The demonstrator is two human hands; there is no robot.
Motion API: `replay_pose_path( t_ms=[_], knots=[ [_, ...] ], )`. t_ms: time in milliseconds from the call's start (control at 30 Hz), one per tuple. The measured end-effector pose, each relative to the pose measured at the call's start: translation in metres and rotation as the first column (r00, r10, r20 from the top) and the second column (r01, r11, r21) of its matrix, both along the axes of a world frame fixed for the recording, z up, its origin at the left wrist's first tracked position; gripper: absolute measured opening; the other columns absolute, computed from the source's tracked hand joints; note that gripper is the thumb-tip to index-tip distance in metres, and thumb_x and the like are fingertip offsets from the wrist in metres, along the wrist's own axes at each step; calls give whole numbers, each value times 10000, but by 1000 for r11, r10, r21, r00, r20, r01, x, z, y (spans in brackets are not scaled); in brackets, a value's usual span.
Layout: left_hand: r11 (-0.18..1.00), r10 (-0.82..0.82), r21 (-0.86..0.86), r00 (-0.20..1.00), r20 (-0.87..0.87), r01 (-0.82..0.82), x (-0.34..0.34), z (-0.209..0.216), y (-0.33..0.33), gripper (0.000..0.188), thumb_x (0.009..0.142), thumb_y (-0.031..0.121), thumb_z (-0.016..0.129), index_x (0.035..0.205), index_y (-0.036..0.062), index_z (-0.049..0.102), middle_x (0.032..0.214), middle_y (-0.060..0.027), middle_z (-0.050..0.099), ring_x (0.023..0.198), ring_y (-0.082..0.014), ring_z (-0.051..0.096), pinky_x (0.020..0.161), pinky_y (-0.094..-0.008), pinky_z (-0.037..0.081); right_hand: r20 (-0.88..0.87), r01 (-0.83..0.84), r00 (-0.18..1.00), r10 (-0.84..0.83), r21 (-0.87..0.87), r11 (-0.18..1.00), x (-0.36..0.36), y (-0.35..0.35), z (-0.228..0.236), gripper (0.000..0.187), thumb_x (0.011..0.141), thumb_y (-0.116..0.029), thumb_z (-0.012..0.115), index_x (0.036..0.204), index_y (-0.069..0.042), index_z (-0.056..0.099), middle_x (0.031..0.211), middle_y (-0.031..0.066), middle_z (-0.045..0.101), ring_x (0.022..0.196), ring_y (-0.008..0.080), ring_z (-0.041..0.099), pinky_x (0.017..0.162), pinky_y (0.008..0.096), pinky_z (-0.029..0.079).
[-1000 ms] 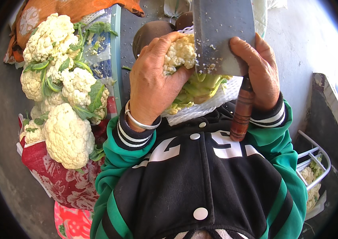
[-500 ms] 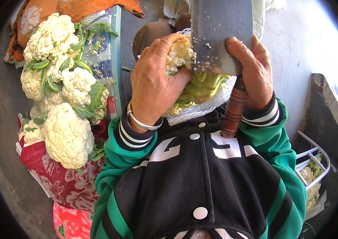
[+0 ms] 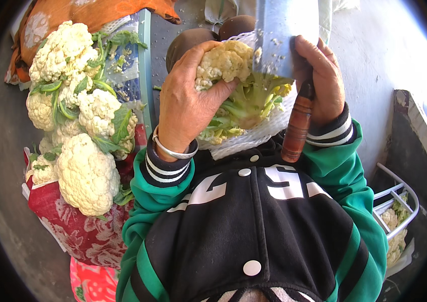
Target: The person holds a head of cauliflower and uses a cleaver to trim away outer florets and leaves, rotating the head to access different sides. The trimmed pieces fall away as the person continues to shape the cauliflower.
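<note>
A cauliflower head (image 3: 253, 98) rests over my lap on white netting (image 3: 233, 146), its green-yellow stem side facing up. My left hand (image 3: 189, 98) is wrapped round its left side, thumb over the pale curds. In my right hand (image 3: 321, 80) is a cleaver (image 3: 285, 38) with a wide grey blade and a turned brown wooden handle. The thumb presses near the base of the blade, and the handle points down toward my chest. White crumbs stick to the blade, which covers the right part of the cauliflower's top.
Several whole cauliflowers (image 3: 87, 171) with leaves are piled at my left on a red patterned cloth (image 3: 80, 229). An orange cloth (image 3: 93, 20) lies behind them, beside a pale green edge (image 3: 145, 65). At the lower right, a white rack (image 3: 410, 201) stands by more cauliflower pieces (image 3: 394, 241).
The cleaver has shifted to the right and tilted, catching more light. More of the cauliflower's stem side shows. My left hand has moved slightly left, still holding the cauliflower.
</note>
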State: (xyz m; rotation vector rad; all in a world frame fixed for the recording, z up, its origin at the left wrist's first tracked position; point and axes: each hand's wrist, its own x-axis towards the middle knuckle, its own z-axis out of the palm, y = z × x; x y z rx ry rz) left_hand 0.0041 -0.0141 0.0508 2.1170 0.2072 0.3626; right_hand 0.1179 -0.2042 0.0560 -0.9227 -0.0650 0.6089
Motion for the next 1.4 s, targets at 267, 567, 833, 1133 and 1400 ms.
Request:
replay_pose_path(
  t_ms=[267,567,833,1133,1400],
  knots=[
    [992,-8,-127,998,-54,1,3,2,11,474,813,211,785,1213,50,590,1094,-140,693,1003,-246,685,864,-334,525,-52,116,991,-119,-65,991,22,-29,-13,109,932,-51,631,1020,-43,569,969,71,667,908,160,671,764,381,609],
    [961,-70,-274,995,-77,47,4,1,16,672,807,243,812,1337,7,473,1209,-153,635,1062,-210,643,919,-317,505,-254,45,967,-25,73,996,21,-34,-16,83,943,-3,560,978,-63,516,838,107,558,608,160,509,497,229,455],
    [639,-113,-768,993,-34,47,-11,-6,34,803,975,651,372,1341,-55,487,1281,-161,589,1175,-197,575,1010,-294,447,-259,29,966,-8,76,997,17,-34,-18,157,941,-5,560,1060,-50,470,822,100,567,687,172,570,494,249,475],
    [784,-98,-620,992,-81,27,-15,3,30,716,902,591,615,1240,-34,527,1113,-88,625,1016,-120,589,913,-244,467,-176,-44,984,15,-163,986,7,-29,-8,128,960,-48,534,1070,-56,468,728,111,585,495,160,510,452,238,441],
    [996,-26,85,999,-39,29,-10,13,13,547,752,247,837,1171,16,574,999,-137,601,884,-284,634,778,-358,506,-126,-82,991,54,-225,971,-4,-35,7,184,947,-77,557,1100,-45,460,613,101,551,434,158,481,405,251,409]
  ],
)
